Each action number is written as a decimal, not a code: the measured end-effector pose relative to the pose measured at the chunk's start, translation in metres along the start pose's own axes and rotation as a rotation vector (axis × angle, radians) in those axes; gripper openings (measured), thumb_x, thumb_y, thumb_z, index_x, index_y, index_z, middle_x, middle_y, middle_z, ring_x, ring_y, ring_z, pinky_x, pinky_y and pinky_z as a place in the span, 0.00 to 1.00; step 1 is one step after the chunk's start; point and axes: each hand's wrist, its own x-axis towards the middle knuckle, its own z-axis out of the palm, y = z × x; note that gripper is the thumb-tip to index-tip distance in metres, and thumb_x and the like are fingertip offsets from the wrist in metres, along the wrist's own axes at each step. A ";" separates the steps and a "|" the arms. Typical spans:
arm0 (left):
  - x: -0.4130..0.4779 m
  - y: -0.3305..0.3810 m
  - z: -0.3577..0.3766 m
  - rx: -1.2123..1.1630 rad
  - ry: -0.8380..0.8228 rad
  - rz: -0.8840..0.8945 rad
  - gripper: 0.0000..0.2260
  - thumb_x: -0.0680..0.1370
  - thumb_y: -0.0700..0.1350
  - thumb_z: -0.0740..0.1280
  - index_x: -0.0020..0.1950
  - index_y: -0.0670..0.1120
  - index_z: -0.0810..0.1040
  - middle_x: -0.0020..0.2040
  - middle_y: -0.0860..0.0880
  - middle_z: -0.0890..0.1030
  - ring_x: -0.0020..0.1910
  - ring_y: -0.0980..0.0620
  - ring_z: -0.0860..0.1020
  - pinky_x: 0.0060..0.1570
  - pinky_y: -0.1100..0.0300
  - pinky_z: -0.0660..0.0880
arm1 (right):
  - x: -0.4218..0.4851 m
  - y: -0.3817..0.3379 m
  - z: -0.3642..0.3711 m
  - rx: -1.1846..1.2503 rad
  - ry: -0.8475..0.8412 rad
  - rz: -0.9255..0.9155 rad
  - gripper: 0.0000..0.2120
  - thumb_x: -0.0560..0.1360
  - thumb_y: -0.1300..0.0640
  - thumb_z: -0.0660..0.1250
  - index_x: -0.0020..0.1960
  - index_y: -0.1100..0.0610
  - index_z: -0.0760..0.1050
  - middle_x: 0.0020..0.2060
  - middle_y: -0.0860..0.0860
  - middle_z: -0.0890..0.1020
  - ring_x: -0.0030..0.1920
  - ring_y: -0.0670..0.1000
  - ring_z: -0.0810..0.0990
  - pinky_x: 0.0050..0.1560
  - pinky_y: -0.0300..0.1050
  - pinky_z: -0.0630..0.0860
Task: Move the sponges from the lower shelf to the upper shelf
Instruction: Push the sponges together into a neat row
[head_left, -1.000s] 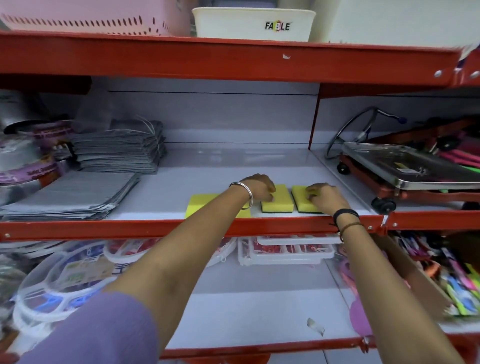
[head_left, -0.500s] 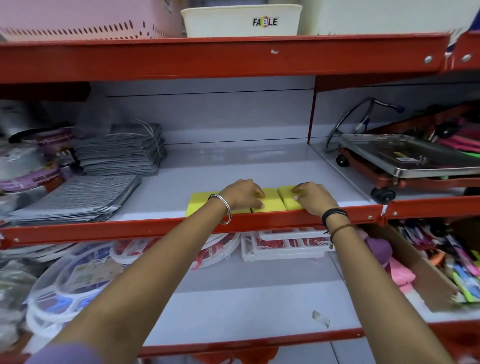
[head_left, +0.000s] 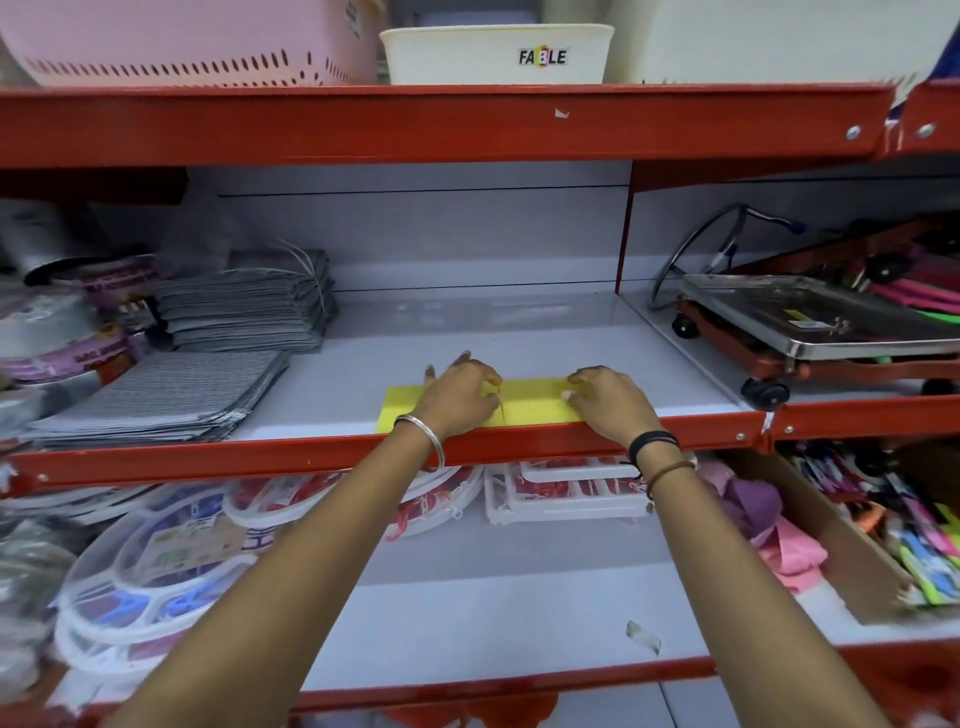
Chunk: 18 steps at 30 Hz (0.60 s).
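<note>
Three yellow sponges lie side by side in a row at the front of the upper shelf (head_left: 519, 322), just behind its red front lip. The left sponge (head_left: 402, 408) is partly covered by my left hand (head_left: 460, 397), which rests flat across it and the middle sponge (head_left: 530, 408). My right hand (head_left: 610, 400) presses on the right sponge (head_left: 558, 389), fingers curled over its top. Neither hand lifts a sponge; both lie on top. The lower shelf (head_left: 493, 603) beneath my arms shows a bare white surface.
Folded grey cloths (head_left: 156, 395) and a taller stack (head_left: 249, 306) sit left of the sponges. A wheeled steel platform (head_left: 810, 327) fills the right bay. White plastic trays (head_left: 156, 571) and a cardboard box (head_left: 857, 545) of coloured items occupy the lower shelf. Baskets stand overhead.
The three sponges have been pushed together into one tight row at the shelf's front edge. Both hands slid towards me with them, and the view has tilted slightly up.
</note>
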 end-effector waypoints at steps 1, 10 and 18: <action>-0.004 -0.007 -0.004 0.054 0.054 -0.041 0.15 0.77 0.46 0.63 0.64 0.49 0.75 0.70 0.49 0.71 0.75 0.48 0.58 0.72 0.38 0.51 | -0.001 -0.004 0.001 0.017 -0.025 -0.016 0.19 0.76 0.50 0.64 0.63 0.58 0.74 0.63 0.57 0.78 0.64 0.59 0.74 0.65 0.52 0.71; -0.024 -0.037 -0.018 0.061 0.030 -0.150 0.15 0.76 0.49 0.67 0.60 0.45 0.78 0.60 0.41 0.76 0.61 0.42 0.73 0.64 0.52 0.69 | -0.001 -0.019 0.006 0.002 -0.160 -0.005 0.23 0.76 0.49 0.65 0.68 0.56 0.70 0.68 0.55 0.74 0.67 0.57 0.72 0.68 0.49 0.67; -0.037 -0.021 -0.014 0.008 0.069 -0.102 0.15 0.81 0.47 0.56 0.40 0.41 0.75 0.46 0.37 0.81 0.50 0.39 0.76 0.56 0.51 0.70 | -0.004 -0.022 0.008 -0.075 -0.208 -0.063 0.20 0.79 0.55 0.59 0.70 0.58 0.68 0.72 0.56 0.69 0.72 0.57 0.66 0.73 0.49 0.61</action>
